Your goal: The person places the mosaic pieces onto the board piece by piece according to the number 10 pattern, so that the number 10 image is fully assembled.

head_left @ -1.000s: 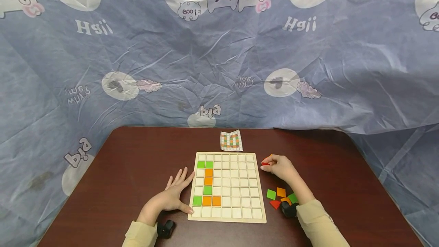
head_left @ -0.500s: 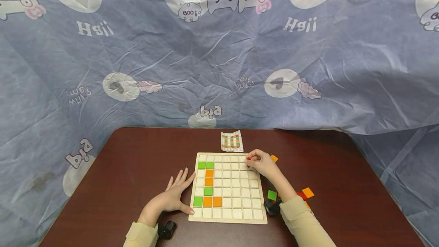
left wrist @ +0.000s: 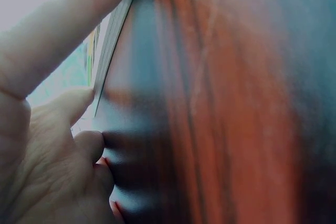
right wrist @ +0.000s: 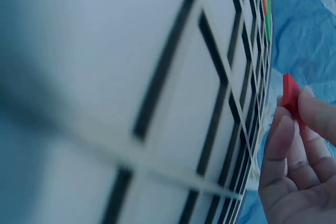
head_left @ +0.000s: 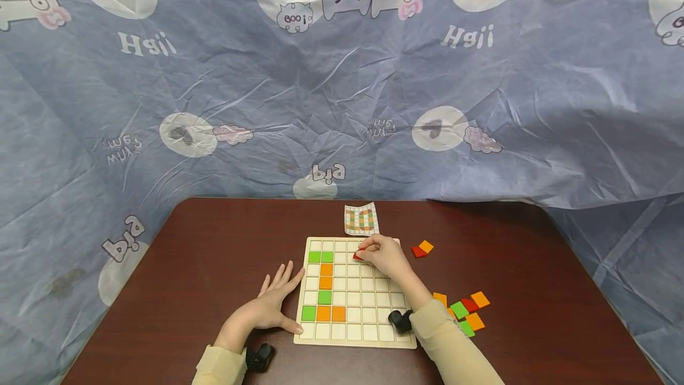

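In the head view a light wooden grid board lies on the dark red-brown table, with several green and orange square tiles set in its left columns. My right hand is over the upper part of the board and pinches a red tile between thumb and fingers. The right wrist view shows that red tile held at the fingertips, beside the grid. My left hand rests with spread fingers along the board's left edge, thumb on its lower left corner. From the left wrist, fingers touch the board's side.
Behind the board lies a small printed pattern card. To the right are a red tile against an orange tile. Nearer, several loose tiles lie beside my right sleeve. A patterned cloth hangs behind the table.
My right hand has carried the red tile leftward from the table right of the board to above the board's upper middle. The left hand has stayed in place.
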A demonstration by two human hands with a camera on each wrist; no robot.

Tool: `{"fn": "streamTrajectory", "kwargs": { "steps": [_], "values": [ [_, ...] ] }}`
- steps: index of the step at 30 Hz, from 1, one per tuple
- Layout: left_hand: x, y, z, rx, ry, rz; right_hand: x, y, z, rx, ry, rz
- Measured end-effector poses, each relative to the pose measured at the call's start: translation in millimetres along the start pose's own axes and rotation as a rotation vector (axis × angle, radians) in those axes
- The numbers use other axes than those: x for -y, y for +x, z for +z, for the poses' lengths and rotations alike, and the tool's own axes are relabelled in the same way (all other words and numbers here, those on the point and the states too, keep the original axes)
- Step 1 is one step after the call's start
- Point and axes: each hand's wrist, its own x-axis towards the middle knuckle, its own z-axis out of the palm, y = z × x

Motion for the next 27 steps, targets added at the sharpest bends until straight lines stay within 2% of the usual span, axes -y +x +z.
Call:
{"fn": "streamTrajectory", "kwargs": {
  "steps": [20,27],
  "values": [
    [-0.2,-0.6,0.7,-0.007,0.002,-0.001,7,5.8,18,-0.032,-0.315,-0.185],
    [-1.4,-0.9,0.4,-0.013,0.005,-0.004,9,7.4,21,-0.008,-0.315,-0.147]
  ]
}}
